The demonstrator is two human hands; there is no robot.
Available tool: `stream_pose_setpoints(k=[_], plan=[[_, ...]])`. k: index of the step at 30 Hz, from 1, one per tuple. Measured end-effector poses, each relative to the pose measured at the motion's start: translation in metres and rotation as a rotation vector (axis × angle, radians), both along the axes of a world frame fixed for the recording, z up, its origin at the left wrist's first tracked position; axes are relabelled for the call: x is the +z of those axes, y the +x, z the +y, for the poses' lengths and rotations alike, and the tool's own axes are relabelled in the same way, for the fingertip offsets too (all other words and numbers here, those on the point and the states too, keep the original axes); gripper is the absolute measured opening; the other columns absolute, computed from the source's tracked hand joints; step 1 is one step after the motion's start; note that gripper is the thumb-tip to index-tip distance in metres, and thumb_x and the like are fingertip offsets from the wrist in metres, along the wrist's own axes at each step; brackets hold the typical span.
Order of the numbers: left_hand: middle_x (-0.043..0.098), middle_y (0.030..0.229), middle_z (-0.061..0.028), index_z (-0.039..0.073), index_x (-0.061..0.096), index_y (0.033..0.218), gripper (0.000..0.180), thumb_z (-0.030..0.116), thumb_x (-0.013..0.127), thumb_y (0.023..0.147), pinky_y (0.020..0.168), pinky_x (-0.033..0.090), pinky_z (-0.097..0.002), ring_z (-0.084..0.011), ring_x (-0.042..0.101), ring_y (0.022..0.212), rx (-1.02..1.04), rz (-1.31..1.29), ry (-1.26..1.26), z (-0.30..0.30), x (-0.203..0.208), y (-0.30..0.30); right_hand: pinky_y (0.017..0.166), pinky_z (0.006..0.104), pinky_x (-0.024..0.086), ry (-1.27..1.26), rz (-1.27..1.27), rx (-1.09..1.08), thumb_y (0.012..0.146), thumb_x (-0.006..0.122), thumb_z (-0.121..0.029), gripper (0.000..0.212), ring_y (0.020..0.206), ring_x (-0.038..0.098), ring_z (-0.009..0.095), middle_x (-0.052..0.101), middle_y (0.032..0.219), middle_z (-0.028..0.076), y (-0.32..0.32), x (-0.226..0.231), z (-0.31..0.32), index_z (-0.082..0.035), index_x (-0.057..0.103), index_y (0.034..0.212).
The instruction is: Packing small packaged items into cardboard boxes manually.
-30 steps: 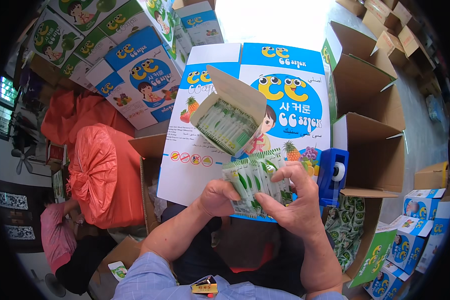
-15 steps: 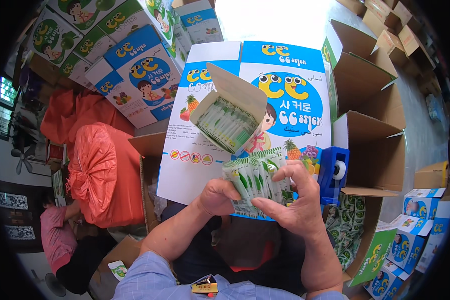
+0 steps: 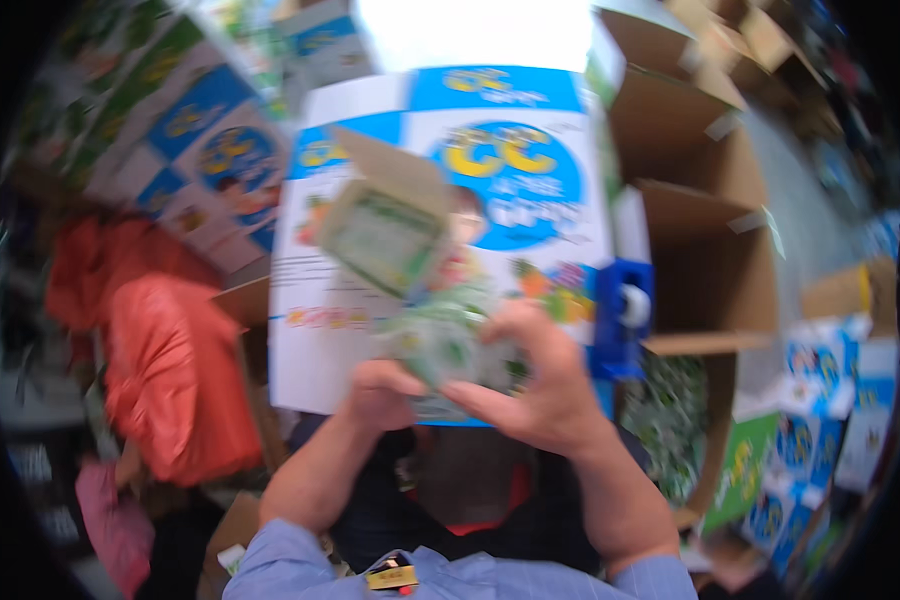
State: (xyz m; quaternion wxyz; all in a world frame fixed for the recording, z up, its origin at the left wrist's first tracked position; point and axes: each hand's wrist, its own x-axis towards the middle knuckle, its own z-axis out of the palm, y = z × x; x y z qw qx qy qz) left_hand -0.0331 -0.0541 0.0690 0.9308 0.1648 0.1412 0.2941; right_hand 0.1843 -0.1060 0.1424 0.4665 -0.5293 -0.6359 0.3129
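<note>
A row of green-and-white sachets (image 3: 432,345) is held between my two hands, low over the front of the printed cardboard surface. My left hand (image 3: 378,395) closes on its left end, thumb toward the middle. Curved round the right side is my right hand (image 3: 545,390), thumb and forefinger gripping the bundle. Just beyond the bundle, a small open box (image 3: 395,180) stands tilted with its lid flap up, packed with similar sachets. Under all this lies a large blue-and-white carton surface (image 3: 305,375). Motion blur hides the single sachets and fingertips.
A blue tape dispenser (image 3: 610,345) stands at the right edge. Beside it are open brown cartons (image 3: 700,250) and a heap of loose sachets (image 3: 665,420). Red plastic bags (image 3: 170,370) bulge on the left, near a co-worker's pink sleeve (image 3: 113,510). Another person's hand (image 3: 732,562) shows lower right.
The whole view has swung and blurred, so the scene sits farther left in the picture. My hands still grip the sachets. A person's hand has appeared at the lower right.
</note>
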Motion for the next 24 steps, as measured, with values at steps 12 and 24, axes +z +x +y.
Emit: stream_pose_setpoints(k=[12, 24], plan=[[0.045, 0.161, -0.0214, 0.002, 0.032, 0.163, 0.085, 0.037, 0.071, 0.097, 0.121, 0.040, -0.0585, -0.0388, 0.049, 0.145, 0.016, -0.020, 0.159, -0.011, 0.000, 0.014, 0.094, 0.0378, 0.062, 0.281, 0.024, -0.291, 0.097, 0.077, -0.021, 0.054, 0.110, 0.073, 0.030, 0.069, 0.132, 0.021, 0.057, 0.013, -0.112, 0.003, 0.057, 0.142], [0.044, 0.156, -0.0304, 0.006, 0.037, 0.161, 0.081, 0.033, 0.075, 0.095, 0.101, 0.061, -0.0537, -0.0477, 0.055, 0.137, 0.079, 0.008, 0.041, -0.028, -0.001, 0.022, 0.110, 0.0535, 0.044, -0.494, -1.151, -0.675, 0.085, 0.079, -0.025, 0.057, 0.126, 0.060, 0.033, 0.069, 0.126, 0.016, 0.222, -0.230, -0.233, -0.004, 0.063, 0.135]])
